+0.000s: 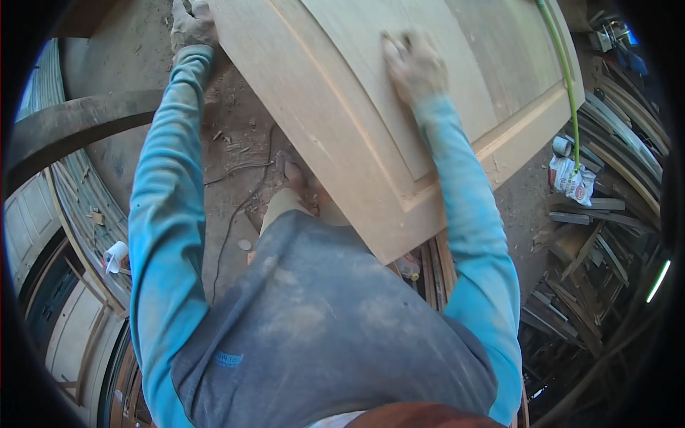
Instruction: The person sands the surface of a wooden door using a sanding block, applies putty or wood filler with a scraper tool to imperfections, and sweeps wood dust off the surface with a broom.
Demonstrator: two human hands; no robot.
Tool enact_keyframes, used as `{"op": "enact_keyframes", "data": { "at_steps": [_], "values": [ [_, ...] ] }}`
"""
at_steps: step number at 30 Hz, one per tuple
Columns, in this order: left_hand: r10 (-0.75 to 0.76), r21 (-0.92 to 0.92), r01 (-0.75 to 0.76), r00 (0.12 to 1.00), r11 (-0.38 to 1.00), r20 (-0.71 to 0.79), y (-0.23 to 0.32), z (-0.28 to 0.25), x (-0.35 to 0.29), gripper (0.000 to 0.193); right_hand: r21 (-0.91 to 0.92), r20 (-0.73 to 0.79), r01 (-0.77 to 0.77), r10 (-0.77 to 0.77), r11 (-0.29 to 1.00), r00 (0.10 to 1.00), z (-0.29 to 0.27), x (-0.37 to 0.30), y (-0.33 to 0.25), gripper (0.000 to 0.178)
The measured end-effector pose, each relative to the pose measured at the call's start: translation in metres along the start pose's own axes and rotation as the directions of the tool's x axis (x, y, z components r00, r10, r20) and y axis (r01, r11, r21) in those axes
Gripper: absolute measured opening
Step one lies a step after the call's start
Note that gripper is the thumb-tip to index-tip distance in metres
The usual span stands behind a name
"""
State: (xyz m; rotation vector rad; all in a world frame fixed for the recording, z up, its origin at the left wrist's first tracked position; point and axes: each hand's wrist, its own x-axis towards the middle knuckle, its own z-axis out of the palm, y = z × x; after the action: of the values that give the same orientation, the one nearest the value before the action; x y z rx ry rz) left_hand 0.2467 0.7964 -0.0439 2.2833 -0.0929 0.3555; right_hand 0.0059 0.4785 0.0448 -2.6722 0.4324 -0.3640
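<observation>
A pale wooden door panel (314,121) with a raised, bevelled centre lies slanted before me. My right hand (415,70) is on its raised middle, fingers bent and pressed together; motion blurs it, and whatever is under the fingers is hidden. Beside the panel's far left edge is my left hand (193,27), dusty and with curled fingers. It appears to touch that edge, but I cannot make out what lies within its grip. Blue sleeves cover both arms.
A green hose (569,78) crosses the panel's right end. Wood strips (606,235) and a white printed bag (572,180) are on the right. Dark cable (239,203) and shavings lie on the floor by my foot. A curved wooden piece (85,121) and a white roll (115,255) are at left.
</observation>
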Motion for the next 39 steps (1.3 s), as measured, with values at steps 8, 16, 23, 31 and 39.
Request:
{"op": "enact_keyframes", "data": {
  "at_steps": [8,16,23,31,39],
  "values": [
    [-0.286,0.330,0.188,0.917,0.925,0.278,-0.025,-0.012,0.013,0.076,0.047,0.176,0.066,-0.073,0.997,0.982,-0.040,-0.071,0.036,0.023],
    [-0.176,0.125,0.143,0.935,0.982,0.307,-0.032,-0.015,0.025,0.074,-0.041,0.061,0.229,-0.226,0.973,0.972,0.014,0.053,-0.006,0.025],
    [-0.150,0.136,0.118,0.955,0.984,0.257,-0.022,-0.025,0.022,0.062,0.021,0.112,0.166,-0.168,0.986,0.979,-0.030,-0.069,0.023,0.018],
    [0.362,0.278,-0.416,0.904,0.866,0.226,-0.098,0.004,0.019,0.037,0.009,0.135,0.342,-0.340,0.940,0.931,0.005,-0.002,-0.012,0.019],
    [0.216,0.376,-0.336,0.920,0.863,0.325,-0.018,-0.013,0.012,0.034,-0.039,0.099,0.332,-0.327,0.942,0.940,0.022,0.036,-0.021,0.025]
  ]
}}
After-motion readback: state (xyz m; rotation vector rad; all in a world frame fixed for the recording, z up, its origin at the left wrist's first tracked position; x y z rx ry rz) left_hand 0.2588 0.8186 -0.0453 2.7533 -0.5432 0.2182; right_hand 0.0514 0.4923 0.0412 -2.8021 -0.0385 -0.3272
